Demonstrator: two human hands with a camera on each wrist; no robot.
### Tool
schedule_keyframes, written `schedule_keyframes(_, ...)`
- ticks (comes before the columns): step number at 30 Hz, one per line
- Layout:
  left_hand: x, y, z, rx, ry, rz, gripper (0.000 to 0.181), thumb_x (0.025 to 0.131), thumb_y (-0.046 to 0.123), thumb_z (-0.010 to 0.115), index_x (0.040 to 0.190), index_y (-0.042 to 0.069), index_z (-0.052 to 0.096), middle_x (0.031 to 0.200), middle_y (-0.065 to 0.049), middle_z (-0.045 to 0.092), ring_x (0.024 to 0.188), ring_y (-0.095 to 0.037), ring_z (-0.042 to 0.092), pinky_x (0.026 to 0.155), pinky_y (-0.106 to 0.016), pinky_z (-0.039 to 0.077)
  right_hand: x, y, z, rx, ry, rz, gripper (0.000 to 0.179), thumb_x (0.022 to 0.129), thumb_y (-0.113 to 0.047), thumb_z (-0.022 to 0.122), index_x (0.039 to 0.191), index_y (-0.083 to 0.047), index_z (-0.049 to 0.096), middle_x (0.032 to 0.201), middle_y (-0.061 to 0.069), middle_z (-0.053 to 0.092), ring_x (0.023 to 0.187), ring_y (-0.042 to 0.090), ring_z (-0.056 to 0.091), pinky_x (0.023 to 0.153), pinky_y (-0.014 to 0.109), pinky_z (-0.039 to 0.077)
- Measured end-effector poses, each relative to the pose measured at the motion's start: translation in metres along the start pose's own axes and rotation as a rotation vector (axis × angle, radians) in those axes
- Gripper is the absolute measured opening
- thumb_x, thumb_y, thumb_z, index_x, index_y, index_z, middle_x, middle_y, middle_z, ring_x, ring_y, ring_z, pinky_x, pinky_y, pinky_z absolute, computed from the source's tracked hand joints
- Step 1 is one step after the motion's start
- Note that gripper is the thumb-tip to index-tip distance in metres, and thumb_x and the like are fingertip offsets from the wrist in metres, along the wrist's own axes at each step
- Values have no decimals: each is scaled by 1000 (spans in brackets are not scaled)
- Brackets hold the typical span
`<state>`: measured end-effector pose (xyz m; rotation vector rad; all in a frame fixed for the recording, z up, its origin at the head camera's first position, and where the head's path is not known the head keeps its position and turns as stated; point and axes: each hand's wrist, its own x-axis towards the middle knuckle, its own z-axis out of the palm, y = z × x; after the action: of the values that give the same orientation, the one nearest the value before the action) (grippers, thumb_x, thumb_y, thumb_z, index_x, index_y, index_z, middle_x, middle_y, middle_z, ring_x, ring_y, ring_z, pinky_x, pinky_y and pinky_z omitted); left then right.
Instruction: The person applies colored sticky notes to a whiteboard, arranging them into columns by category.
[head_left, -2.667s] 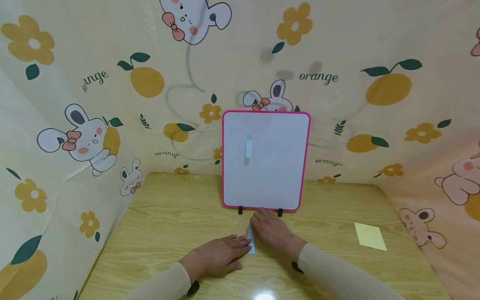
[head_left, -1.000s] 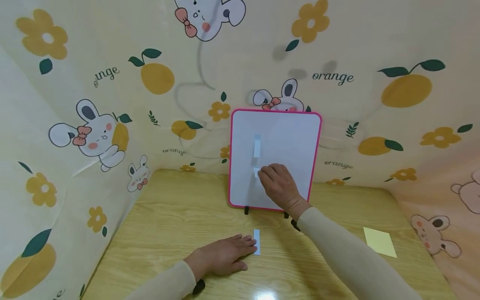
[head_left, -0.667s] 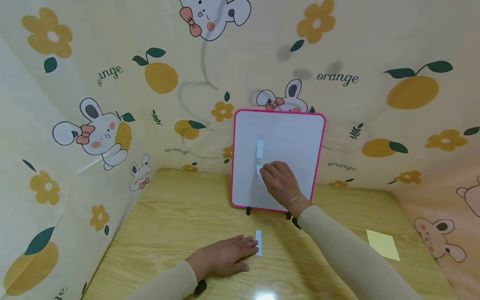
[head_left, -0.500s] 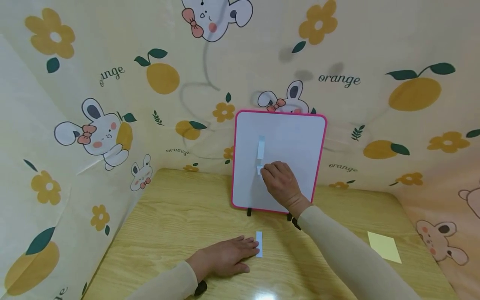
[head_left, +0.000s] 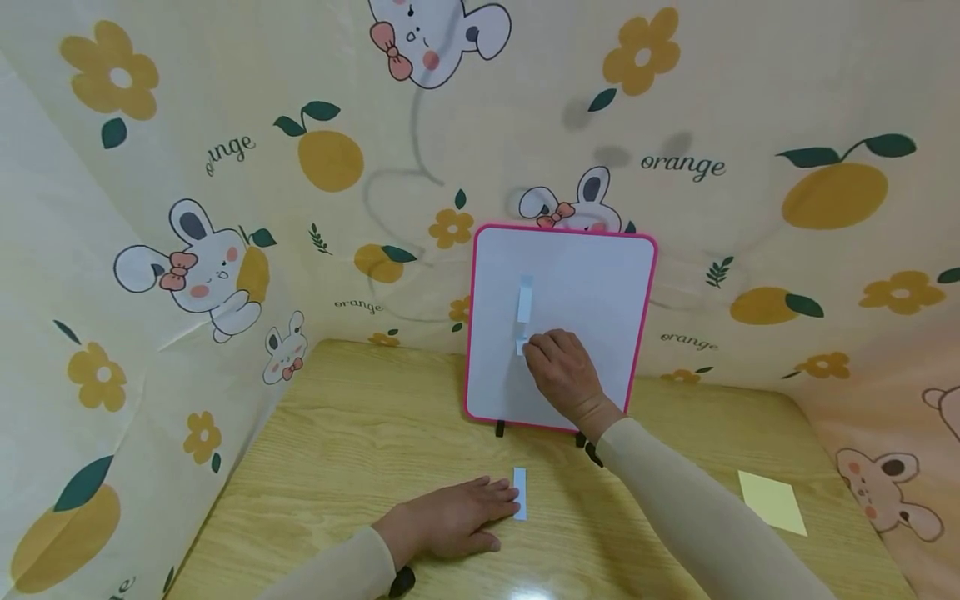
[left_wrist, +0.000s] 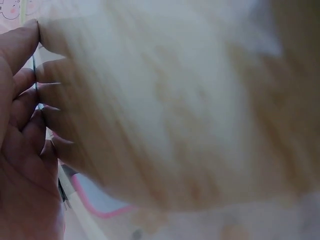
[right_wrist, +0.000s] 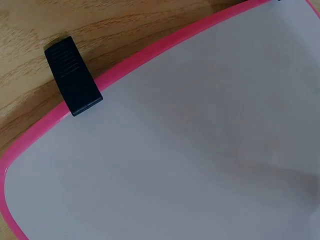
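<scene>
My right hand (head_left: 566, 375) is up at a pink-rimmed whiteboard (head_left: 592, 287), its thumb and fingers pinching a small light blue sticky note strip (head_left: 521, 346) against or close to the surface. The fingers cover part of this strip. Just above it, another pale blue strip (head_left: 524, 304) is on the board. On the wooden table, my left hand (head_left: 457, 517) lies flat, fingertips touching the left edge of a narrow blue strip (head_left: 520, 483). The left wrist view shows the straight fingers side-on. The right wrist view holds only the board's lower part, not the hand.
Black stand feet (head_left: 500, 428) hold the whiteboard upright near the back of the table (head_left: 360, 408). A yellow square of paper (head_left: 772, 502) lies at the right. Patterned cloth (head_left: 390, 125) walls in the back and sides.
My right hand has risen from the blue strip on the table to the whiteboard, bringing a strip along. Lately it hardly moves. The left hand has stayed down on the table.
</scene>
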<state>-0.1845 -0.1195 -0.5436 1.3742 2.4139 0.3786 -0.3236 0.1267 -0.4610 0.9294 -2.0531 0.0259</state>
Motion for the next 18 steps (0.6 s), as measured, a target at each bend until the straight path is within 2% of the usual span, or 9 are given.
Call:
schedule_keyframes(8,1,0,2,26,6,13,60,112,44,49,165,18,39,172,-1,32,161,-16,28,133,-35,25,-3,0,3,-1,-1,8,19,90,-5,82,100,-3,66,102,10,71,94,29,66,81,39,60)
schedule_keyframes(18,1,-3,3,46,10,17,60,112,45,48,165,18,39,172,0,32,161,-14,27,133,-34,24,-8,-5,6,-39,-84,18,18,94,-12,80,101,-6,64,105,9,72,98,28,68,85,39,61)
